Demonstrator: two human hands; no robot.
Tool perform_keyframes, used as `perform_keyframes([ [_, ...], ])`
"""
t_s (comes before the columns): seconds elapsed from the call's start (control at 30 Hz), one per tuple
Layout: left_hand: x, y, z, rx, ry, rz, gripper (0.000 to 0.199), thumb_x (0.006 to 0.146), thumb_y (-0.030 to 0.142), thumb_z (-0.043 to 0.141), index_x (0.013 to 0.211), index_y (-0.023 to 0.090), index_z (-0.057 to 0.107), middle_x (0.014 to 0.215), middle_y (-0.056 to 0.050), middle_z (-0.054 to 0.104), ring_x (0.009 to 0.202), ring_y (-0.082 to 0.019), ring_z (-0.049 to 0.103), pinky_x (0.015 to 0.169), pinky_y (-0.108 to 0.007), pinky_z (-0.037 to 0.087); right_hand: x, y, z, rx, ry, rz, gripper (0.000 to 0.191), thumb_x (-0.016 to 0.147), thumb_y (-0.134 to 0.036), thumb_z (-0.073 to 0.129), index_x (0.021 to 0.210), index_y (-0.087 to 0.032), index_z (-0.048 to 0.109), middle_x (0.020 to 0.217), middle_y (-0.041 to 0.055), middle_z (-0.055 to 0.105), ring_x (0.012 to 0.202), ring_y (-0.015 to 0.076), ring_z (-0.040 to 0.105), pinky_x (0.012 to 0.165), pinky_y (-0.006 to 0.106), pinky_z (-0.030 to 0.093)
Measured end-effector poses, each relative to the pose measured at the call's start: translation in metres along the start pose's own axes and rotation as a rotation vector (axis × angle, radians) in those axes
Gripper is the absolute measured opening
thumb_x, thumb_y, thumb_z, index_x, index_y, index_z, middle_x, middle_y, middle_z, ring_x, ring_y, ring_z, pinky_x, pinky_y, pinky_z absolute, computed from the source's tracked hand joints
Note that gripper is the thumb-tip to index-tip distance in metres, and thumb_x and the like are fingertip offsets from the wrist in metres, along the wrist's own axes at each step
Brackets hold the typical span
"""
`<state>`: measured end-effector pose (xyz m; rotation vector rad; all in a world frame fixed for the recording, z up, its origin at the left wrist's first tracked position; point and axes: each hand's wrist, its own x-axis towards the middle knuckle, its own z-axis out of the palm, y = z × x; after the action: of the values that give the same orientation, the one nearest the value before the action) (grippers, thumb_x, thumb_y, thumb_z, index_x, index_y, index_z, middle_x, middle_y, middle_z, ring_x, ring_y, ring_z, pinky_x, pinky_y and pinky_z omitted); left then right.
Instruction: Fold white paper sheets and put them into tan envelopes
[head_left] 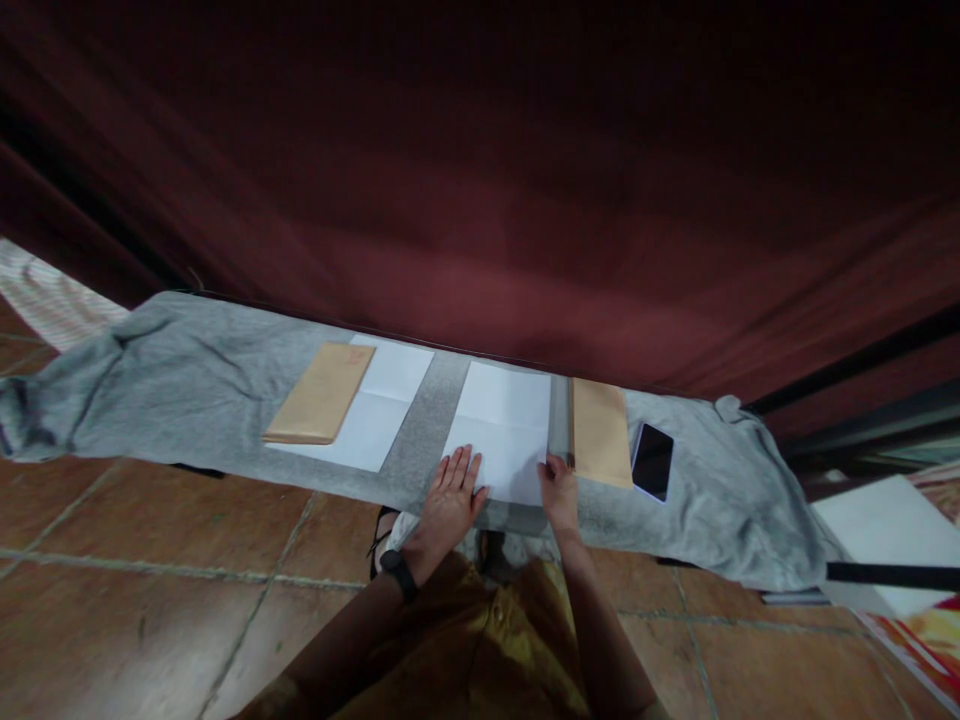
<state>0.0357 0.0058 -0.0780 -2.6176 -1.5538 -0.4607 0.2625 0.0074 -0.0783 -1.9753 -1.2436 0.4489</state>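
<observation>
A white sheet of paper (504,410) with a crosswise crease lies in front of me on a grey cloth. My left hand (451,490) rests flat on its near left part, fingers stretched out, a black watch on the wrist. At the sheet's near right edge, my right hand (559,494) has its fingers closed on the paper. Just right of that hand are brown envelopes (602,432), apparently stacked. More brown envelopes (322,392) lie at the left, partly covering another creased white sheet (384,412).
The grey cloth (202,380) covers a long narrow surface, backed by a dark red curtain (480,200). A phone (654,462) lies right of the envelopes. White board-like material (889,530) is at the far right. Tiled floor (187,620) shows below.
</observation>
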Motion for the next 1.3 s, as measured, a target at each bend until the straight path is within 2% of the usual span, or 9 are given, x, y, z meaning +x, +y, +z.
perform_keyframes([
  [0.17,0.006,0.003,0.000,-0.020,-0.052,0.080,0.051,0.107,0.033,0.041,0.155,0.018,0.047,0.165,-0.010,0.041,0.154,-0.026,0.036,0.128,-0.048,0.030,-0.004,-0.005,-0.003,-0.114,0.004,-0.014,0.028,0.096,-0.023,0.048,0.111,-0.014,0.070,0.097,0.0139,0.078,0.087,0.0241,0.074,0.074,0.030,0.052],
  [0.3,0.006,0.004,0.002,-0.014,-0.059,0.108,0.051,0.106,0.029,0.040,0.155,0.015,0.045,0.164,-0.012,0.042,0.155,-0.025,0.034,0.128,-0.048,0.028,-0.012,-0.011,-0.007,-0.321,-0.010,-0.064,0.033,0.099,-0.020,0.047,0.127,-0.013,0.063,0.110,0.0162,0.076,0.093,0.0253,0.074,0.080,0.032,0.053],
  [0.43,0.005,0.001,0.003,-0.019,-0.061,0.136,0.053,0.106,0.029,0.039,0.157,0.013,0.042,0.165,-0.014,0.039,0.155,-0.025,0.032,0.129,-0.048,0.026,-0.018,-0.018,-0.011,-0.457,0.044,-0.133,0.037,0.100,-0.019,0.048,0.134,-0.012,0.059,0.120,0.0205,0.069,0.105,0.0298,0.070,0.086,0.039,0.055],
  [0.5,0.005,0.000,0.003,-0.024,-0.067,0.150,0.054,0.106,0.029,0.039,0.158,0.013,0.040,0.165,-0.014,0.038,0.156,-0.026,0.032,0.129,-0.049,0.026,-0.021,-0.021,-0.009,-0.450,0.061,-0.228,0.038,0.100,-0.019,0.047,0.135,-0.011,0.060,0.125,0.0226,0.066,0.118,0.0326,0.064,0.096,0.045,0.054],
  [0.6,0.006,-0.001,0.002,-0.030,-0.074,0.155,0.055,0.106,0.029,0.039,0.158,0.013,0.039,0.165,-0.015,0.038,0.155,-0.027,0.033,0.129,-0.051,0.026,-0.028,-0.027,0.002,-0.327,0.011,-0.366,0.040,0.103,-0.021,0.043,0.138,-0.011,0.059,0.137,0.0224,0.062,0.132,0.0320,0.054,0.107,0.051,0.050],
  [0.73,0.006,-0.001,-0.001,-0.033,-0.092,0.160,0.055,0.105,0.027,0.040,0.158,0.012,0.039,0.165,-0.015,0.039,0.155,-0.027,0.033,0.129,-0.051,0.026,-0.041,-0.033,0.027,-0.200,-0.100,-0.450,0.047,0.106,-0.025,0.037,0.149,-0.012,0.051,0.153,0.0196,0.053,0.145,0.0270,0.045,0.117,0.051,0.044],
  [0.9,0.006,-0.002,-0.002,-0.028,-0.125,0.182,0.054,0.102,0.023,0.041,0.154,0.007,0.045,0.165,-0.018,0.039,0.156,-0.028,0.031,0.129,-0.051,0.024,-0.048,-0.042,0.048,-0.252,-0.212,-0.573,0.049,0.108,-0.022,0.034,0.152,-0.008,0.049,0.158,0.0189,0.049,0.152,0.0253,0.038,0.124,0.052,0.034],
  [1.13,0.003,-0.002,0.005,-0.030,-0.112,0.179,0.060,0.095,0.012,0.041,0.155,0.006,0.043,0.162,-0.019,0.043,0.156,-0.026,0.032,0.129,-0.053,0.024,-0.049,-0.052,0.053,-0.395,-0.213,-0.597,0.048,0.108,-0.021,0.037,0.153,-0.008,0.049,0.159,0.0184,0.048,0.154,0.0259,0.036,0.126,0.051,0.031],
  [1.3,0.004,-0.001,0.007,-0.047,-0.090,0.160,0.056,0.098,0.014,0.039,0.153,0.007,0.046,0.162,-0.017,0.044,0.156,-0.026,0.031,0.129,-0.052,0.026,-0.047,-0.047,0.047,-0.415,-0.209,-0.570,0.047,0.109,-0.025,0.036,0.151,-0.011,0.052,0.161,0.0157,0.046,0.154,0.0271,0.034,0.126,0.052,0.029],
])
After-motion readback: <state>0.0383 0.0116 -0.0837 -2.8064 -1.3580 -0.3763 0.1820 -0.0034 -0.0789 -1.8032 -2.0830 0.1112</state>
